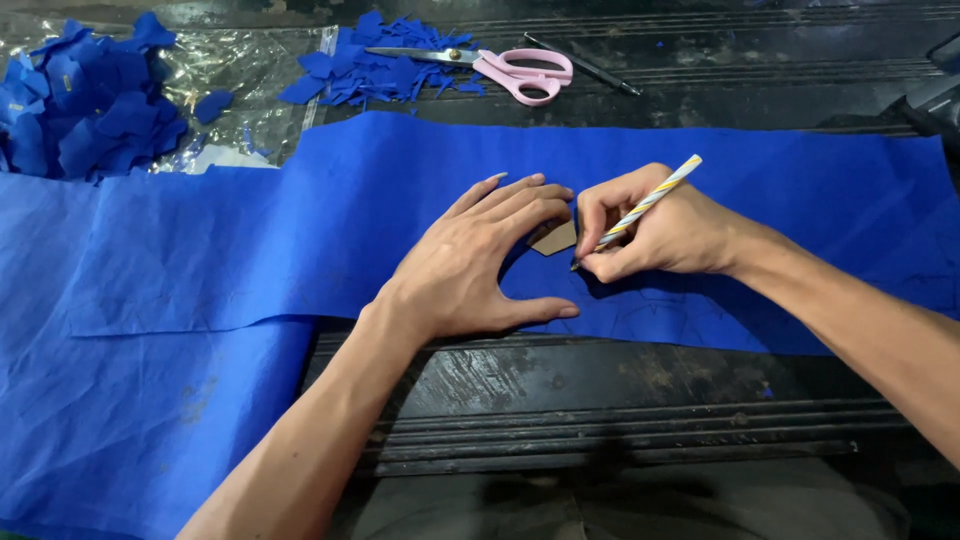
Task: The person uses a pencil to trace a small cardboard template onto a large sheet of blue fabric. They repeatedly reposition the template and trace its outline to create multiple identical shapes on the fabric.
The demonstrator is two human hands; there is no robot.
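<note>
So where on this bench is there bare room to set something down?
Bare dark bench lies below the blue fabric, between the forearms. Another strip runs right of the pink scissors and pen. It is crowded top left with blue scraps and around the left hand, cardboard piece and right hand.

1. The light was bright and even, falling from above.
2. The left hand (480, 255) cast a soft, short shadow on the blue fabric (300, 230) beneath its palm.
3. Glare showed on the clear plastic sheet (240, 75) at the far left and on worn patches of the dark desk (600, 385).
4. Focus was sharp in the middle; the near edge looked dim and softer.
</note>
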